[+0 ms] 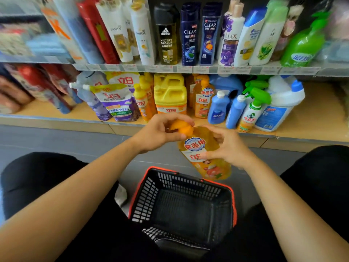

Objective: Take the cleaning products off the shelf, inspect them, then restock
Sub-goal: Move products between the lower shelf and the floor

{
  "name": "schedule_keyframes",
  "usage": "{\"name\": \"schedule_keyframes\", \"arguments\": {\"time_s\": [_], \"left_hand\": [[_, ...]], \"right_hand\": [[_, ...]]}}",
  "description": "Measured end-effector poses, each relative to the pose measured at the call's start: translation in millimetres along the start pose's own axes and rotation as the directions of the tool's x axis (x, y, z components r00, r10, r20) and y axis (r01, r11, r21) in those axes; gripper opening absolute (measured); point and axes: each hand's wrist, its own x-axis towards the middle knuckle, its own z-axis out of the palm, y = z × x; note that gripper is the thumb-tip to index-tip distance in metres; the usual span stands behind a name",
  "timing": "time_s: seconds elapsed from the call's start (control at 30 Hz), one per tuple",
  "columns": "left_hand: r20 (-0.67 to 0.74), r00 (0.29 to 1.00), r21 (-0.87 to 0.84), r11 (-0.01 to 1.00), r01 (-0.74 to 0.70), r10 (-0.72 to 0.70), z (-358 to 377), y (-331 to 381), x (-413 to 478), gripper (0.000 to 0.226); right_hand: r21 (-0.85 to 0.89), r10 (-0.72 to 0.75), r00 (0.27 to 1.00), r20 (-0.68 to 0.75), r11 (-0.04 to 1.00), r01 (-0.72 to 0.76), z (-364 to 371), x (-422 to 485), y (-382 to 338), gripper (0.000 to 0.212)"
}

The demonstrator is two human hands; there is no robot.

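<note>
An orange dish-soap bottle (204,154) with a blue-and-red label is held tilted in front of the lower shelf (56,118), above the basket. My left hand (160,133) grips its orange cap at the top. My right hand (228,146) holds the bottle's body from the right side, fingers curled over the label. A matching orange bottle (203,100) still stands on the lower shelf between a yellow jug (170,95) and blue bottles (219,108).
A black shopping basket (233,201) with a red rim sits on the floor between my knees. The lower shelf also holds refill pouches (117,103), a green-trigger spray bottle (251,112) and a white jug (281,106). Shampoo bottles (188,35) line the upper shelf.
</note>
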Motion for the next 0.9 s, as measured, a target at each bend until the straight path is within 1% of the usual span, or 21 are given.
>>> {"name": "schedule_keyframes", "arguments": {"time_s": [0.03, 0.1, 0.17, 0.23, 0.27, 0.33, 0.37, 0.4, 0.47, 0.57, 0.67, 0.73, 0.8, 0.83, 0.9], "left_hand": [[-0.045, 0.999, -0.11, 0.994, 0.01, -0.015, 3, -2, -5, 0.044], [-0.132, 0.99, -0.324, 0.946, -0.001, -0.044, 14, -7, -16, 0.051], [-0.177, 0.982, -0.47, 0.883, -0.021, -0.071, 25, -12, -25, 0.052], [-0.213, 0.971, -0.517, 0.856, -0.019, -0.107, 30, -18, -33, 0.049], [-0.225, 0.967, -0.531, 0.847, -0.016, -0.123, 32, -22, -38, 0.055], [-0.206, 0.968, -0.569, 0.822, -0.001, -0.141, 37, -30, -48, 0.071], [-0.188, 0.971, -0.591, 0.806, 0.006, -0.145, 40, -33, -53, 0.073], [-0.175, 0.973, -0.612, 0.791, 0.012, -0.151, 43, -36, -57, 0.072], [-0.166, 0.974, -0.635, 0.772, 0.015, -0.155, 45, -40, -62, 0.067], [-0.147, 0.981, -0.618, 0.786, 0.011, -0.129, 45, -41, -63, 0.062], [-0.21, 0.959, -0.67, 0.742, 0.0, -0.189, 50, -42, -64, 0.054], [-0.282, 0.93, -0.668, 0.744, -0.015, -0.234, 53, -45, -64, 0.035], [-0.369, 0.895, -0.631, 0.775, -0.042, -0.252, 59, -47, -64, 0.02], [-0.418, 0.87, -0.617, 0.784, -0.061, -0.262, 62, -48, -63, 0.018], [-0.495, 0.816, -0.621, 0.779, -0.093, -0.297, 68, -48, -63, 0.023]], "right_hand": [[0.053, 0.009, 1.0, 0.03, 0.999, -0.011, 1, 1, 0, 0.079], [0.158, 0.032, 0.996, 0.083, 0.986, -0.044, 5, 2, -2, 0.076], [0.239, 0.069, 0.989, 0.135, 0.966, -0.1, 11, 0, 1, 0.077], [0.267, 0.113, 0.976, 0.188, 0.95, -0.161, 17, -3, 7, 0.08], [0.279, 0.132, 0.969, 0.207, 0.942, -0.188, 19, -4, 9, 0.079], [0.325, 0.165, 0.957, 0.239, 0.915, -0.239, 23, -7, 10, 0.072], [0.346, 0.174, 0.949, 0.262, 0.901, -0.26, 24, -8, 10, 0.066], [0.359, 0.181, 0.94, 0.289, 0.89, -0.282, 27, -10, 9, 0.061], [0.371, 0.199, 0.92, 0.338, 0.87, -0.325, 31, -11, 8, 0.06], [0.393, 0.197, 0.89, 0.41, 0.843, -0.368, 37, -13, 11, 0.059], [0.475, 0.194, 0.858, 0.476, 0.764, -0.436, 45, -19, 14, 0.062], [0.496, 0.212, 0.861, 0.463, 0.743, -0.449, 51, -21, 16, 0.071], [0.467, 0.237, 0.891, 0.388, 0.782, -0.411, 58, -22, 17, 0.075], [0.431, 0.249, 0.912, 0.327, 0.819, -0.378, 61, -22, 18, 0.073], [0.346, 0.255, 0.947, 0.195, 0.886, -0.31, 65, -23, 19, 0.069]]}}
